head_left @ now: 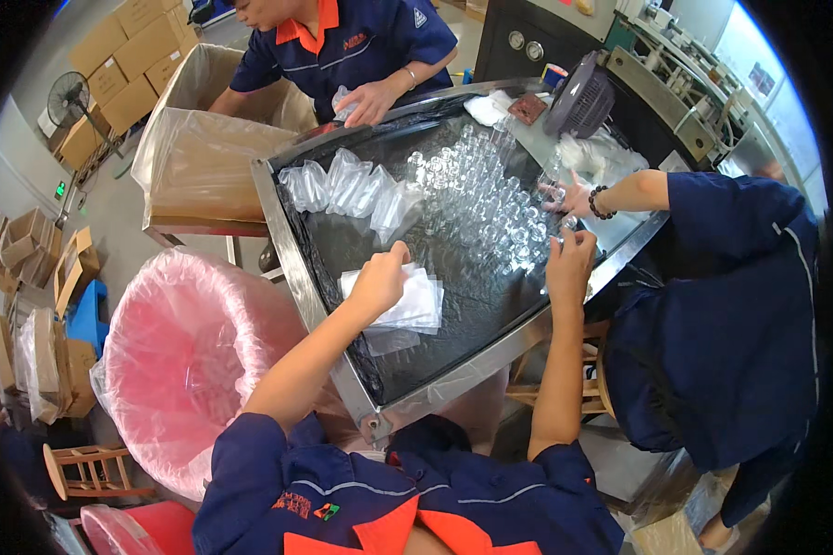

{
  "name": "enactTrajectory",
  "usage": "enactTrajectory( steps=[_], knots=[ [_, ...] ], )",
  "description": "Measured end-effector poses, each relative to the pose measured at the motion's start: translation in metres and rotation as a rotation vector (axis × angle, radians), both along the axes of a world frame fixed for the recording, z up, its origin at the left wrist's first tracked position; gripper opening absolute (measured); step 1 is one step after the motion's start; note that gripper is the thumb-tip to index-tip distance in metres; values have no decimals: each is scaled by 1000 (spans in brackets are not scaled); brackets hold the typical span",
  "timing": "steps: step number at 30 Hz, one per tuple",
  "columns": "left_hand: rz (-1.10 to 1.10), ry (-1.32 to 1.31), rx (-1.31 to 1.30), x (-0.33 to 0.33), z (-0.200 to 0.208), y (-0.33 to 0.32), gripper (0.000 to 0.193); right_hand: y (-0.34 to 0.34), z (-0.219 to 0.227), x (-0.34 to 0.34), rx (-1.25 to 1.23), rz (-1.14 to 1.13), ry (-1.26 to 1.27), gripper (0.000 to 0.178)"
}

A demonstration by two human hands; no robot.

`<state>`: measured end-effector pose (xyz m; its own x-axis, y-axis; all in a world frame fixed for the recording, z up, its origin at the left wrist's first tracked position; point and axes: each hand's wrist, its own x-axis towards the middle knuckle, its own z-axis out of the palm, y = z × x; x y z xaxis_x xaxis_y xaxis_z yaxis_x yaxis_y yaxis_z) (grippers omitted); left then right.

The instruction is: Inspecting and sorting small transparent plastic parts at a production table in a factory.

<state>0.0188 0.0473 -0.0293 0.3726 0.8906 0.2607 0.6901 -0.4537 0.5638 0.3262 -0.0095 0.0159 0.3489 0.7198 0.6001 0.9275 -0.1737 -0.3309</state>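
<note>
My left hand [379, 280] is closed, its thumb and fingers pinched together above a stack of flat clear plastic bags [421, 305]. Whatever it holds, if anything, cannot be made out. At the right side of the table my right hand [570, 266] is closed on a small clear plastic piece [570, 223] at its fingertips. A heap of small, rounded clear plastic pieces [486, 194] spreads over the dark-covered table [463, 356] between my hands. Several filled clear bags [347, 185] lie in a row at the table's far left.
A co-worker's hand [572, 196] reaches into the heap from the right, close to my right hand. Across the table another person's hand [370, 100] holds a clear bag. A pink-lined bin [245, 305] and a plastic-lined carton [204, 171] stand left; a dark fan [581, 97] sits far right.
</note>
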Motion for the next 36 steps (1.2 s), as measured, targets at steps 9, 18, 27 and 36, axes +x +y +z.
enactTrajectory(
  steps=[9, 18, 27, 36],
  knots=[
    [21, -346, -405, -24, 58, -63, 14, -32, -17, 12, 112, 36, 142, 15],
    [-1, -644, -306, -40, 18, -98, 9, -89, -2, -28, 255, 258, 603, 19],
    [13, -523, -186, -38, 28, -98, 8, -104, 54, -118, 389, 876, 1077, 27],
    [-41, -505, -233, -40, 31, -96, 8, -116, 79, -144, 334, 851, 1068, 37]
  ],
)
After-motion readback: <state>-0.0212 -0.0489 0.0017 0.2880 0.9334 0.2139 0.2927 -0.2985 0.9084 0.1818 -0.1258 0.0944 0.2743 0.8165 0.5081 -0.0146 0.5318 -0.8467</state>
